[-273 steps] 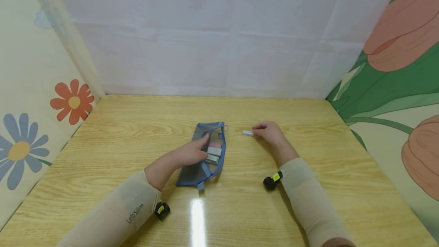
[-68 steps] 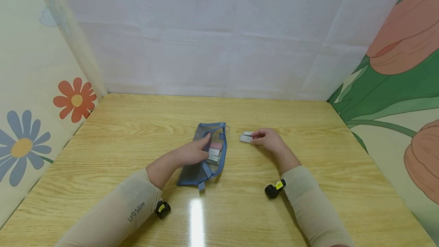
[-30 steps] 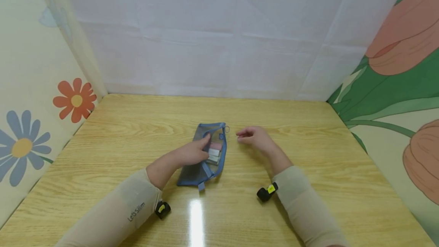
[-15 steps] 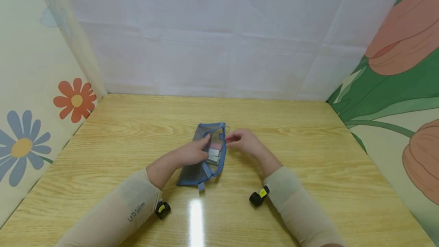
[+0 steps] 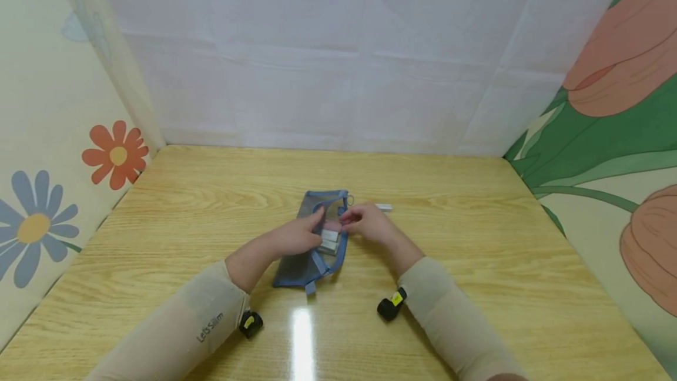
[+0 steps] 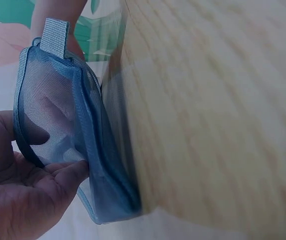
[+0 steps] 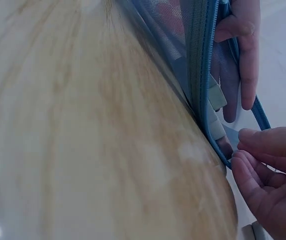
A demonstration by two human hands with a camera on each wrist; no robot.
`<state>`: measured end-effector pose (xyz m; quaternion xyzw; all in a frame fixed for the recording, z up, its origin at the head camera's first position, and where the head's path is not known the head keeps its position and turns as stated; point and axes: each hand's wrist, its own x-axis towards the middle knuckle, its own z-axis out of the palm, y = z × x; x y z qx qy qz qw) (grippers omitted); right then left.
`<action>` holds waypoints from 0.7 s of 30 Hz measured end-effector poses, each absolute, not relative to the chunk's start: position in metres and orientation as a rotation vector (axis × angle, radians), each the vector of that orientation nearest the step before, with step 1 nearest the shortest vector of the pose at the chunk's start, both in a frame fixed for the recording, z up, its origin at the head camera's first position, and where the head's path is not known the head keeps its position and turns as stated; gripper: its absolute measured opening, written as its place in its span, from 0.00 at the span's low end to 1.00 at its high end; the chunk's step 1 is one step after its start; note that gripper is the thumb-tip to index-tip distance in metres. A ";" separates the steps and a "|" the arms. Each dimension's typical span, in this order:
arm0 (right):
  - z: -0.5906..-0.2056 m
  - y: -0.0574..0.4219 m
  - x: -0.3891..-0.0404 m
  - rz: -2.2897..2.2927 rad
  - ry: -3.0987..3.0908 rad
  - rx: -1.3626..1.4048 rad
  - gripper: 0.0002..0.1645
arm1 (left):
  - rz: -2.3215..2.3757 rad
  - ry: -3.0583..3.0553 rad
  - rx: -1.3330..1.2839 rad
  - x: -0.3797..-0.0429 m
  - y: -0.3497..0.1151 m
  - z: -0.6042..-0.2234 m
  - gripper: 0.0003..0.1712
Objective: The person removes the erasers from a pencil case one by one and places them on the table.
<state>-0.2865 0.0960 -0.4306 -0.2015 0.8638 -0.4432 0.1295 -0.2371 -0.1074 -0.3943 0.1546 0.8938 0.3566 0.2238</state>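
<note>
A blue-edged mesh zip pouch [image 5: 296, 266] lies on the table with its mouth gaping to the right. My left hand [image 5: 296, 235] grips the pouch's upper edge, fingers on both sides of the mesh [image 6: 48, 102]. Inside sit a pink block [image 5: 332, 226] and pale blocks [image 7: 215, 95], small and eraser-like. My right hand [image 5: 370, 225] is at the mouth, thumb and fingers loosely curled and a little apart, fingertips right beside the pink block. Small white blocks [image 5: 385, 207] lie on the table just beyond this hand, partly hidden by it.
The wooden table [image 5: 211, 181] runs back to a white cloth backdrop [image 5: 338, 63]. Flower-painted panels [image 5: 624, 134] stand at both sides. A small metal ring [image 5: 350, 199] hangs at the pouch's far corner. Black wrist cameras [image 5: 390, 306] hang below the sleeves.
Several seconds ago my right hand held white blocks on the table right of the pouch. It has let them go and moved left to the pouch's mouth. The left hand stays put.
</note>
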 end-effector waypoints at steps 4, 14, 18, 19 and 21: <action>-0.431 0.093 -0.286 -1.246 2.535 -0.580 0.12 | 0.981 2.465 0.427 -0.238 -0.107 -0.395 0.44; -0.435 0.087 -0.288 -1.172 2.611 -0.516 0.11 | 0.969 2.476 0.436 -0.239 -0.107 -0.397 0.44; -0.435 0.085 -0.288 -1.164 2.633 -0.490 0.10 | 0.958 2.486 0.443 -0.239 -0.107 -0.396 0.43; -0.434 0.085 -0.288 -1.158 2.641 -0.491 0.10 | 0.956 2.487 0.444 -0.238 -0.107 -0.396 0.43; -0.434 0.085 -0.288 -1.135 2.657 -0.496 0.09 | 0.949 2.490 0.442 -0.238 -0.107 -0.395 0.43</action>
